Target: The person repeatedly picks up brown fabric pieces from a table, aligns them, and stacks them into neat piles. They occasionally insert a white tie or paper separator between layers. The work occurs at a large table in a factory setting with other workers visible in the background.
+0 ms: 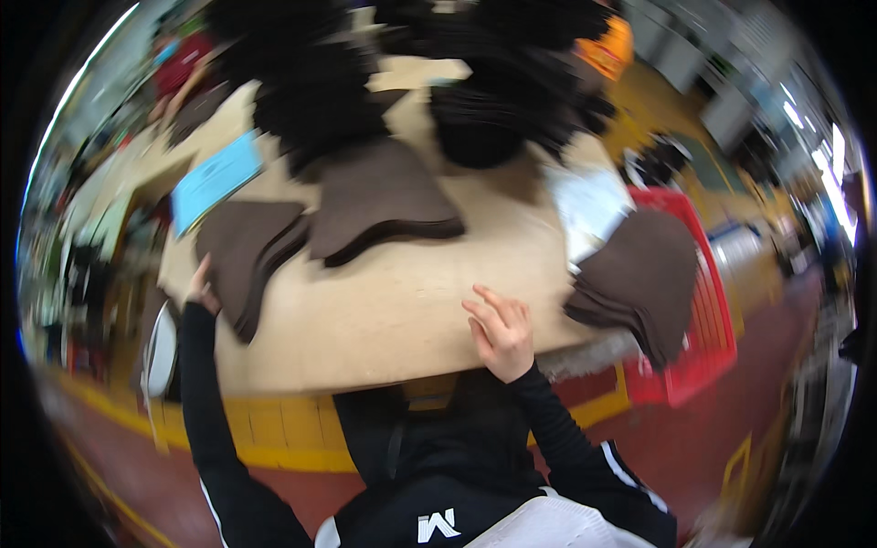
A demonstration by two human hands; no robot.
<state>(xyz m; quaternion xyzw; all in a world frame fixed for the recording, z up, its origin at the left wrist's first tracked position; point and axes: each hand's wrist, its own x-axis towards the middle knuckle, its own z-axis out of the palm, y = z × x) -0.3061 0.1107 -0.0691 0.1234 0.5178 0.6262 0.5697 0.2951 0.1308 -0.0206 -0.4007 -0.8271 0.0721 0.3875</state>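
Observation:
At the table's left edge, my left hand [203,287] touches the outer edge of a stack of brown cut sheet pieces [245,239]. Its visible finger is stretched along that edge; the others are partly hidden and blurred. My right hand [502,331] hovers at or just above the bare tabletop near the front edge, fingers apart, holding nothing. Between and beyond the hands lies a second stack of brown pieces [388,196] with a curved front edge. A third brown stack [639,274] overhangs the table's right side, its layers slightly fanned.
Tall dark piles [315,100] and another dark pile [484,114] stand at the back of the table [384,320]. A blue sheet [215,181] lies at left, a white sheet [585,205] at right. A red crate [713,320] stands on the right. People in red [183,64] and orange [606,47] are beyond.

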